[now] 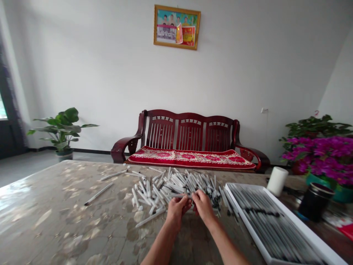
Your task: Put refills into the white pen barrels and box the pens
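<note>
Both my hands meet over the near edge of a heap of white pens and caps [176, 184] on the marble-patterned table [55, 221]. My left hand [177, 208] has its fingers curled round a white pen lying across the heap. My right hand [202, 204] pinches the same pen from the right side. A white tray [309, 235] with rows of pens laid side by side sits just right of my right hand.
Two loose pens [98, 194] lie apart on the left of the table. A white cup [277, 181] and a black jar [314, 201] stand behind the tray, with purple flowers [328, 156] beyond. A wooden bench [190, 141] stands behind the table and a potted plant [62, 129] on the floor at left.
</note>
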The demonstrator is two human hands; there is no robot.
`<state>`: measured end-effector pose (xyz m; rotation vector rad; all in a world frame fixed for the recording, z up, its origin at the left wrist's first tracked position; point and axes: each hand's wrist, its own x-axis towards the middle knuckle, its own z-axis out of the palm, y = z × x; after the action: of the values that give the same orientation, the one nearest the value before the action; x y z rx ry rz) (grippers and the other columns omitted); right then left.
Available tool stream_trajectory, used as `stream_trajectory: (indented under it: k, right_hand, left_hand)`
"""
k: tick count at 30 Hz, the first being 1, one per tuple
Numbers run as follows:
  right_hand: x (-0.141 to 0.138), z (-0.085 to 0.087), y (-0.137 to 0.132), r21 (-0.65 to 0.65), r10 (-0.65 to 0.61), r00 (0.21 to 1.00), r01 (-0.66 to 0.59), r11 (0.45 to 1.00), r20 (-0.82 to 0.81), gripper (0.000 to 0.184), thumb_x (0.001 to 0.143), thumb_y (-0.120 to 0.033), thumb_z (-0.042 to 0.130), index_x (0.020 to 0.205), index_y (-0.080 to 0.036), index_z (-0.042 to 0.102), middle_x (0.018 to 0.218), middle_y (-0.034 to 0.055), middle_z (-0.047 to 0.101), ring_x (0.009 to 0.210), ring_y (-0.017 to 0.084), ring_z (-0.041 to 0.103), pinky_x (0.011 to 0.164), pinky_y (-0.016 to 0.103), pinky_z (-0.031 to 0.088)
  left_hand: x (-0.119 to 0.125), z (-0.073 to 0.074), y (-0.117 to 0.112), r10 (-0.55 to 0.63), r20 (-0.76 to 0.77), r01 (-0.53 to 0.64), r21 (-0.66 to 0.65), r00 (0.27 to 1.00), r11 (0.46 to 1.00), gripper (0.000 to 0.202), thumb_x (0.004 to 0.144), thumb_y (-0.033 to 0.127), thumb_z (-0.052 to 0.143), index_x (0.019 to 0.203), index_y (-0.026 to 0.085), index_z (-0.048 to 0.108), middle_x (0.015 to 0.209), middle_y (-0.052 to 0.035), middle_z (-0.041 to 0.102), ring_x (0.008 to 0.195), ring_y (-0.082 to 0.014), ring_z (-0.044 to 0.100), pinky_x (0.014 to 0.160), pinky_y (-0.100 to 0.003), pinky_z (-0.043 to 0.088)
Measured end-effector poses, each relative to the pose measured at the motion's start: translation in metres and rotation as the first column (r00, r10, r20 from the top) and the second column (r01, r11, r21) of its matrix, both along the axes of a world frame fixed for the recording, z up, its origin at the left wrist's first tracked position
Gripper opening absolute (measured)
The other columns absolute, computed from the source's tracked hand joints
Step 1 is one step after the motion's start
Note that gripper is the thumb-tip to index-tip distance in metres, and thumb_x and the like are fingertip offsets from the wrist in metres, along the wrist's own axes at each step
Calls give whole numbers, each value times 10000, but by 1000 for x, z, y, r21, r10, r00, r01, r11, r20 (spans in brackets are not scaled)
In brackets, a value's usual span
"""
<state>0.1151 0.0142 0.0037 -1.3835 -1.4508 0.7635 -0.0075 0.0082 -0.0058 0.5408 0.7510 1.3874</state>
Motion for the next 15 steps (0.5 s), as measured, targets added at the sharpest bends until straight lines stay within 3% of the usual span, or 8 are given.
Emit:
stream_trajectory:
  k: [2, 4, 8, 12, 15]
  right_hand:
    - [0, -3, 1, 84, -46, 996, 39, 996, 76, 441, 817, -626, 473, 615, -241, 549, 524, -7, 577, 472, 170, 533, 441, 275, 366]
    - [0, -5, 1, 73, -48, 994, 41, 997, 99, 499, 837, -646, 418, 557, -249, 534, 509, 14, 569, 492, 187, 541, 461, 294, 375]
    - [-1, -14, -1, -41, 12, 1000, -13, 999, -19, 483, 874, -650, 339, 715, -260, 575, 532, -7, 571, 454, 184, 522, 422, 291, 362]
    - [-1, -19, -3, 126, -49, 998, 45, 991, 32, 416, 853, -607, 434, 690, -241, 546, 617, 9, 610, 580, 195, 568, 532, 293, 420]
    - [1, -17, -5, 183, -116, 986, 92, 979, 121, 468, 892, -579, 385, 616, -234, 540, 600, 35, 606, 609, 204, 562, 594, 308, 419]
  left_hand:
    - [0, -3, 0, 12, -6, -12, -11, 1000, 1000, 304, 560, 261, 909, 698, 113, 683, 585, -36, 697, 542, -120, 661, 548, -198, 550]
    - [0, -5, 1, 23, -10, -23, -20, 1000, 1000, 298, 562, 259, 907, 693, 115, 682, 576, -33, 695, 527, -117, 654, 536, -198, 546]
    - [-2, -6, 1, 15, -18, -15, -24, 1000, 1000, 294, 571, 271, 901, 690, 113, 684, 588, -40, 702, 521, -113, 650, 538, -196, 545]
    - [-1, -6, -2, 1, -40, -2, -18, 999, 1000, 295, 560, 266, 906, 680, 116, 682, 587, -37, 696, 532, -126, 658, 551, -217, 561]
    - [0, -5, -4, 13, -51, -14, -16, 999, 1000, 282, 569, 252, 900, 690, 125, 680, 586, -32, 693, 542, -134, 663, 548, -225, 562]
